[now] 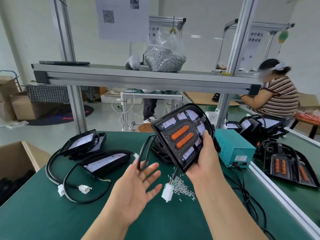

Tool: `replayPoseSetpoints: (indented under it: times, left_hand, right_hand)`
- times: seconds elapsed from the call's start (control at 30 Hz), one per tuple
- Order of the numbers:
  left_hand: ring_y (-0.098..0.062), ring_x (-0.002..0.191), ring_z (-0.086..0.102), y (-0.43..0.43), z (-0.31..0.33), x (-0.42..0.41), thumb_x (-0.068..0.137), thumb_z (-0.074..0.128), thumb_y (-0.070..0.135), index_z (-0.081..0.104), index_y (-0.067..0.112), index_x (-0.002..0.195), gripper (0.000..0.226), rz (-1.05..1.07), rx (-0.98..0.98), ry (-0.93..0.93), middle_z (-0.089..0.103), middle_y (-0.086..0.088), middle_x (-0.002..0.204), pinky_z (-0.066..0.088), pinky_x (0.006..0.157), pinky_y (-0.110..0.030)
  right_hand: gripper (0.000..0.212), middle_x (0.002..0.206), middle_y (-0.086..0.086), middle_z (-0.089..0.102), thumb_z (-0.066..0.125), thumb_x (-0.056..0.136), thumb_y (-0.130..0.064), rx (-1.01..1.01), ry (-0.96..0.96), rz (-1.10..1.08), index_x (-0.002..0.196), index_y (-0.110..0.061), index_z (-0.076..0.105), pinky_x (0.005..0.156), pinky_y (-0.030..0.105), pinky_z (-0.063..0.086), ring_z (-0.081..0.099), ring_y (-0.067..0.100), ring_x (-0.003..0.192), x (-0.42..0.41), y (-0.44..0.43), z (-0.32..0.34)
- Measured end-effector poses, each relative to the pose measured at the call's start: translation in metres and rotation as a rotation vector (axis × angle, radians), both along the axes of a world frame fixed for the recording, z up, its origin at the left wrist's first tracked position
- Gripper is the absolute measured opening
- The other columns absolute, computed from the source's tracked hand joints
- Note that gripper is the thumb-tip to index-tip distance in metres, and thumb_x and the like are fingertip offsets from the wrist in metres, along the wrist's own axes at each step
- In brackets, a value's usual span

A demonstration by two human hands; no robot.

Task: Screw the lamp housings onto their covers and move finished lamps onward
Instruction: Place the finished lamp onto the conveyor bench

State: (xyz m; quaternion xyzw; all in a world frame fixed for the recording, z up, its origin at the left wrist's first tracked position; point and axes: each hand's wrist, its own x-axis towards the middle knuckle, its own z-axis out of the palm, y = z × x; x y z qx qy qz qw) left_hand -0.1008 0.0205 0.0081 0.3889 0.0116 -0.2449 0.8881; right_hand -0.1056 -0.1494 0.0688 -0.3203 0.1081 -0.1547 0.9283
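My right hand [204,158] grips a black lamp [181,135] with two orange reflectors by its lower right edge, held tilted above the green table [52,213]. A black cable loop [144,153] and a white connector [167,194] hang from the lamp. My left hand [138,186] is open, palm up, just below the cable loop, fingers spread. Two lamp housings lie on the table at the left, one at the back [83,142] and one nearer [105,161], with their black cables and white plugs. A small heap of loose screws [181,187] lies under the held lamp.
A teal power box [233,149] stands right of the lamp. More lamps [292,167] lie on the neighbouring bench beyond the aluminium rail. A bag of screws [164,61] sits on the overhead shelf. A cardboard box [17,161] stands at the left. A person sits at far right.
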Motion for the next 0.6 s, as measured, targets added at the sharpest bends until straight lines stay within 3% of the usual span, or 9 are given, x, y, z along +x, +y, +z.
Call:
replayPoseSetpoints:
  times: [0.1, 0.2, 0.3, 0.4, 0.6]
  left_hand:
    - [-0.022, 0.092, 0.071, -0.011, 0.013, -0.012, 0.101, 0.043, 0.027, 0.06, 0.019, 0.097, 0.02, -0.013, 0.108, -0.051, 0.073, -0.011, 0.11, 0.055, 0.07, -0.038]
    - [-0.023, 0.089, 0.067, -0.032, 0.022, -0.023, 0.098, 0.044, 0.021, 0.074, 0.017, 0.087, 0.032, -0.128, 0.228, -0.152, 0.072, -0.014, 0.103, 0.05, 0.071, -0.039]
    - [-0.023, 0.087, 0.063, -0.054, 0.035, -0.033, 0.094, 0.05, 0.037, 0.075, 0.016, 0.105, 0.034, -0.246, 0.224, -0.195, 0.07, -0.012, 0.107, 0.05, 0.078, -0.046]
    - [-0.021, 0.089, 0.065, -0.074, 0.046, -0.036, 0.094, 0.048, 0.057, 0.069, 0.015, 0.119, 0.053, -0.255, 0.197, -0.152, 0.071, -0.007, 0.114, 0.053, 0.08, -0.045]
    - [-0.023, 0.113, 0.062, -0.113, 0.066, -0.041, 0.079, 0.037, 0.082, 0.065, 0.017, 0.126, 0.084, -0.375, 0.213, -0.152, 0.066, -0.007, 0.127, 0.054, 0.084, -0.053]
  right_hand:
    - [0.048, 0.091, 0.01, 0.078, 0.049, 0.102, -0.051, -0.052, 0.015, -0.071, 0.093, -0.015, 0.078, 0.061, 0.037, 0.062, 0.076, 0.025, 0.075, -0.001, 0.003, -0.001]
    - [0.037, 0.095, 0.01, 0.078, 0.055, 0.101, -0.045, -0.059, -0.001, -0.137, 0.093, -0.015, 0.077, 0.057, 0.037, 0.061, 0.077, 0.026, 0.077, -0.004, 0.002, -0.002]
    - [0.035, 0.102, 0.008, 0.078, 0.055, 0.101, -0.043, -0.043, -0.031, -0.205, 0.1, -0.016, 0.076, 0.072, 0.042, 0.062, 0.077, 0.025, 0.087, -0.006, -0.008, 0.0]
    - [0.037, 0.108, 0.008, 0.077, 0.054, 0.101, -0.046, -0.059, -0.032, -0.258, 0.11, -0.015, 0.074, 0.086, 0.047, 0.059, 0.075, 0.026, 0.093, -0.014, -0.026, 0.005]
    - [0.035, 0.103, 0.009, 0.078, 0.057, 0.101, -0.04, -0.144, -0.027, -0.358, 0.11, -0.011, 0.073, 0.067, 0.041, 0.062, 0.076, 0.026, 0.089, -0.045, -0.074, 0.021]
